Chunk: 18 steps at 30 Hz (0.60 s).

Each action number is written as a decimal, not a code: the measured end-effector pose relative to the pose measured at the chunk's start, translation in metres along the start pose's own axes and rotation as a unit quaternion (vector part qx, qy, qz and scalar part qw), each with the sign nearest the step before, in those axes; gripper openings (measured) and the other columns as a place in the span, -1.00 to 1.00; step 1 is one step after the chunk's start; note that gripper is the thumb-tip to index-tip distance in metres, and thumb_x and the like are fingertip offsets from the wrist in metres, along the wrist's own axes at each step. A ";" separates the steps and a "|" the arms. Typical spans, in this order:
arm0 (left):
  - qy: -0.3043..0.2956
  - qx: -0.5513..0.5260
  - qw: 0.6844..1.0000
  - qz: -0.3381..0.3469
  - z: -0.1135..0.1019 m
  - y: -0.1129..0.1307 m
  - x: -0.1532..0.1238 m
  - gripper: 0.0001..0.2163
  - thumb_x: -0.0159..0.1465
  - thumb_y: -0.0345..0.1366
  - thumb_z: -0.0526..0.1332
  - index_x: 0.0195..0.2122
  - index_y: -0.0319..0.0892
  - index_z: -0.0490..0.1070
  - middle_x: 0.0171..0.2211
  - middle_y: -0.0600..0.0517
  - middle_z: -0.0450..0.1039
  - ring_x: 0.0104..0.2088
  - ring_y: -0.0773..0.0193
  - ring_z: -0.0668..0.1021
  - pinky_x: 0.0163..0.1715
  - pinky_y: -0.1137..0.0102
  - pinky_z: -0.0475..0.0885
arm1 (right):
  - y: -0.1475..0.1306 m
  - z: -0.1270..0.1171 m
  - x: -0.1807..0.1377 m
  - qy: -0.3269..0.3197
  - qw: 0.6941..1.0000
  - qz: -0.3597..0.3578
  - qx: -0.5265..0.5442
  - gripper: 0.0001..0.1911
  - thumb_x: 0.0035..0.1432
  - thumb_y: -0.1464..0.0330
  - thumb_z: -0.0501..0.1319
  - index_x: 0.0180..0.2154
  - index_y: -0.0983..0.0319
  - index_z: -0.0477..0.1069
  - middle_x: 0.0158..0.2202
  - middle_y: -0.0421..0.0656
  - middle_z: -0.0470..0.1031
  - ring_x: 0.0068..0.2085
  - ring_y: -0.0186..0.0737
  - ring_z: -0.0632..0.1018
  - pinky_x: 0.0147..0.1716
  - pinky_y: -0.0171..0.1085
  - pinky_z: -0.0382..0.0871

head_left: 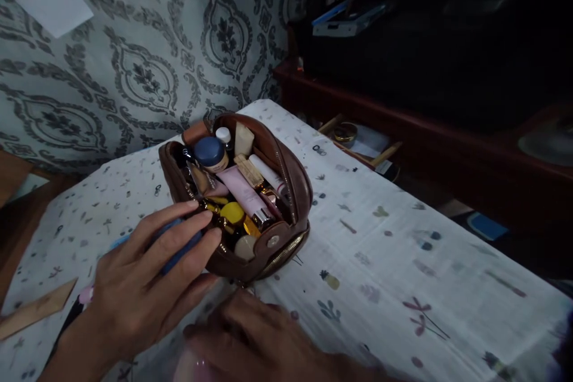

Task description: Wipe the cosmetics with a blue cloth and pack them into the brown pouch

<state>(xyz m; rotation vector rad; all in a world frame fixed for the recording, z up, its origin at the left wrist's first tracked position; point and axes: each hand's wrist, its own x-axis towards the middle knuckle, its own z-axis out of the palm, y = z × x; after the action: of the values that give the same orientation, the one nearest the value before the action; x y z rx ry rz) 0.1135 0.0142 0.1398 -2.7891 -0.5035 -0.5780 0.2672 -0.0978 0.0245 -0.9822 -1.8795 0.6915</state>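
A brown leather pouch (293, 182) lies unzipped on the table's patterned white cloth (403, 250), packed with cosmetics: a blue-capped jar (209, 152), a pink tube (244, 191), a yellow-capped item (233, 212) and several small bottles. My left hand (147, 274) rests against the pouch's near left side, fingers spread, with a blue object (181, 253) under them. My right hand (264, 340) is blurred at the bottom edge, just in front of the pouch; whether it holds anything is not visible.
A wall with a grey ornamental pattern (147, 42) rises behind the table. To the right stands a dark wooden cabinet (425, 125) with an open drawer of small items (358, 143). A wooden strip (36, 310) lies at the table's left edge.
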 end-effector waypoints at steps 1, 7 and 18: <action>0.001 0.000 1.000 0.004 0.000 0.000 0.001 -0.65 0.27 -0.29 0.21 0.09 0.05 0.47 0.04 -0.03 0.55 0.11 -0.09 0.54 -0.03 0.02 0.59 | -0.002 -0.004 0.000 -0.010 0.999 0.027 0.032 -0.73 0.32 0.16 0.22 -0.02 0.12 0.36 -0.18 -0.20 0.54 -0.24 -0.31 0.59 -0.30 -0.37 0.47; 0.009 0.008 1.000 -0.010 0.003 0.003 0.005 -0.73 0.27 -0.28 0.20 -0.02 0.02 0.52 -0.04 -0.05 0.57 0.06 -0.08 0.56 -0.07 0.02 0.60 | -0.006 -0.022 0.001 -0.004 0.995 0.040 0.087 -0.72 0.33 0.25 0.23 0.05 0.06 0.35 -0.19 -0.22 0.54 -0.25 -0.31 0.59 -0.32 -0.36 0.49; -0.118 0.020 0.993 -0.024 -0.003 0.007 0.031 -0.70 0.38 -0.03 0.11 -0.26 -0.12 0.48 -0.29 -0.04 0.52 -0.10 0.09 0.56 -0.25 0.30 0.56 | 0.000 -0.037 -0.014 0.050 0.998 -0.027 0.029 -0.66 0.43 0.27 0.05 0.18 0.05 0.31 -0.21 -0.17 0.56 -0.23 -0.30 0.60 -0.30 -0.40 0.52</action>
<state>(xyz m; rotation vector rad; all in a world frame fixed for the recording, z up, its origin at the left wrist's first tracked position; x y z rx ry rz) 0.1419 0.0163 0.1541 -2.8276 -0.6221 -0.2440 0.3040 -0.1066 0.0358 -0.9089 -1.7834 0.6501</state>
